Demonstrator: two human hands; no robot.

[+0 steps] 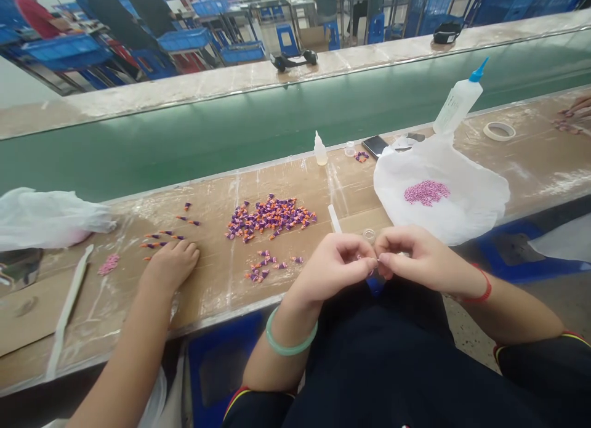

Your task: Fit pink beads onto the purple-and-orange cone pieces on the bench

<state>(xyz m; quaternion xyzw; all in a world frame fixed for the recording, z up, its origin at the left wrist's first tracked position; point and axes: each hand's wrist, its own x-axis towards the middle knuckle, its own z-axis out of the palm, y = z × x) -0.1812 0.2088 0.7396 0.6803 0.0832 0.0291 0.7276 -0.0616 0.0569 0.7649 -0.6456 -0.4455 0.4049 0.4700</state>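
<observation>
My left hand (pixel 336 263), with a green bangle on the wrist, and my right hand (pixel 418 260), with a red cord on the wrist, meet fingertip to fingertip over the front edge of the workbench (pixel 217 286). Both are closed in a pinch on a tiny piece between them, too small to name. Just behind my hands lie a small clear cap (pixel 369 234) and a white stick (pixel 334 218). A pile of small purple and orange cone pieces (pixel 271 215) lies further back on the left, with a smaller group (pixel 266 268) nearer me.
A co-worker's hand (pixel 172 265) rests flat on the bench at left near scattered cones. Pink beads (pixel 427 192) lie on a white plastic sheet (pixel 475 200). Behind are a small glue bottle (pixel 320 149), a blue-tipped squeeze bottle (pixel 458 103), a phone (pixel 374 146), a tape roll (pixel 499 130) and the green conveyor belt (pixel 258 129).
</observation>
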